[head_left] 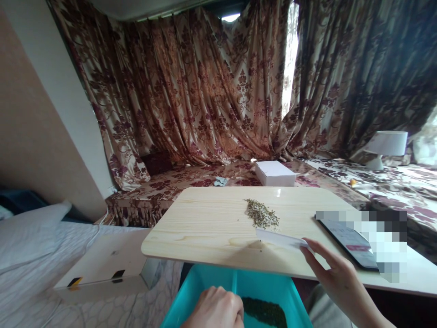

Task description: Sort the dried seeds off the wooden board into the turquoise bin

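Note:
A heap of small green-brown seeds (261, 213) lies on a pale wooden board (205, 228). My right hand (332, 273) pinches a white card (280, 239) standing on edge on the board, just in front of the heap. My left hand (215, 309) is closed on the near rim of a turquoise plastic bin (262, 287) held below the board's front edge. A dark green mass of seeds (264, 312) lies inside the bin.
A phone (344, 237) lies on the board at the right. A white box (275, 173) and a white lamp (387, 146) sit on the patterned window seat behind. Heavy floral curtains (211, 91) hang at the back. A white box (109, 262) and bedding lie at left.

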Demonstrator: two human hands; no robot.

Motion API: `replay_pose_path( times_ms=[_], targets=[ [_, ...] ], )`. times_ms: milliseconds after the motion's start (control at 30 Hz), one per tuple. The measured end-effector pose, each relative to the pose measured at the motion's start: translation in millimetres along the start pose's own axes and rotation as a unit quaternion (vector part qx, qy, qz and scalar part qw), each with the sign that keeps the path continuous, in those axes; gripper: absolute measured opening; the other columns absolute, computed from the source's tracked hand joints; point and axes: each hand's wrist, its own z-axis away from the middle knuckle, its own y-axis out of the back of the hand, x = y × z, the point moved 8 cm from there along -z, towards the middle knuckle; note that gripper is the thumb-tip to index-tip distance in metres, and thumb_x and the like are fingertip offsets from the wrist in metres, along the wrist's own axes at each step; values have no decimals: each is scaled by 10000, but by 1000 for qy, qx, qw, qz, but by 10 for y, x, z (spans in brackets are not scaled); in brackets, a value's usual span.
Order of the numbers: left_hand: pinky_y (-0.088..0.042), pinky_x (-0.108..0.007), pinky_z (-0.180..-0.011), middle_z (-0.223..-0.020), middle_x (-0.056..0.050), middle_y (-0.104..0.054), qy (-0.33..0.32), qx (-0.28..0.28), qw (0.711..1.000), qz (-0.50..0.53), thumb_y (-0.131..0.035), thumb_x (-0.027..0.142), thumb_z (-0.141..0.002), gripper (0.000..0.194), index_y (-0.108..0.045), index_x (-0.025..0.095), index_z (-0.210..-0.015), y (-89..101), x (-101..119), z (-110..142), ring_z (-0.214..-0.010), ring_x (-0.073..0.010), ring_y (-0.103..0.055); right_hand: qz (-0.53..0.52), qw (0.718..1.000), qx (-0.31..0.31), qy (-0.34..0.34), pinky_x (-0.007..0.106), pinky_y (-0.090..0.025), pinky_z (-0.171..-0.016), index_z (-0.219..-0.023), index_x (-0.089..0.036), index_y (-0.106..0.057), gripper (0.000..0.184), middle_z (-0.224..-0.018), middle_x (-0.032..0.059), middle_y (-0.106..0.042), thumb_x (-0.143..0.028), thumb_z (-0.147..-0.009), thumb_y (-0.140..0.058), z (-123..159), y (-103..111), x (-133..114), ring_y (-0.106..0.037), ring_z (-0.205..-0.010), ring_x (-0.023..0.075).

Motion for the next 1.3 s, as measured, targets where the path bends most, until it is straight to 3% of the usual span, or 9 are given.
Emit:
replay_pose_path(
  times_ms=[333, 633, 900, 1300],
  targets=[
    [-431, -373, -925, -1056, -135, -692, -6, 7, 1000, 0, -417, 211, -831, 373, -740, 169, -1014, 44, 21, 11, -1043, -299, -590, -2, 999, -13, -31, 301, -635, -656, -937, -245, -749, 320, -886, 56, -794, -505, -828, -595, 60, 42, 80, -756, -722, 240],
    [-427, -371, -922, -1053, -140, -691, -5, 0, 1000, -8, -406, 210, -840, 385, -740, 165, -1026, 49, 35, 8, -1046, -299, -587, 4, 998, -40, 38, 252, -601, -775, -1003, -263, -726, 216, -908, 29, -784, -382, -868, -607, 124, 33, -37, -751, -764, 202],
    [-420, -363, -921, -1045, -120, -691, 2, 7, 1000, -9, -409, 231, -837, 365, -735, 187, -994, 33, 12, 2, -1040, -291, -583, 6, 999, -39, -16, 276, -615, -734, -993, -273, -741, 309, -900, 39, -790, -502, -849, -593, 202, 37, 79, -756, -772, 232],
    [-423, -348, -899, -1021, -96, -696, -5, 20, 1000, 7, -416, 232, -819, 348, -739, 211, -945, 35, 6, 5, -1019, -275, -583, -16, 999, -10, -51, 252, -617, -688, -960, -263, -748, 339, -920, 30, -795, -539, -823, -608, 409, 65, 228, -757, -779, 225]
  ],
)
